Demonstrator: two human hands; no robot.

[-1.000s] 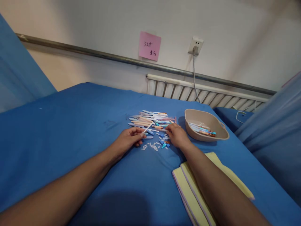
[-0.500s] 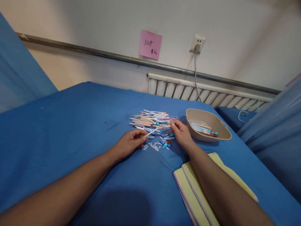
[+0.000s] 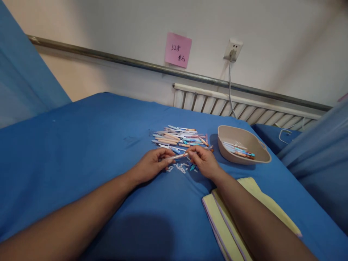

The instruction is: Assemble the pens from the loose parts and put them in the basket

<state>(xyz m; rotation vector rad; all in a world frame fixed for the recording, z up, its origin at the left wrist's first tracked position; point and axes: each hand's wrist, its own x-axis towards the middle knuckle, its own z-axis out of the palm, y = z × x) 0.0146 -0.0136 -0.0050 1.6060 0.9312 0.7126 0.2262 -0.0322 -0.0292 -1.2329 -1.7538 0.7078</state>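
One pen in left fingers, right fingers; pink note: "32".

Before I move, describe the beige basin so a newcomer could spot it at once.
Find the broad blue-covered surface, with a pale radiator behind it. On its right side, between the radiator and the yellow cloth, sits the beige basin. Unlike the loose pile of pens to its left, it is a walled container with several pens inside.

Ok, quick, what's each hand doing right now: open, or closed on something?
Left hand: closed, pinching a slim, pale, pen-shaped stick.
Right hand: closed, pinching the same stick farther right.
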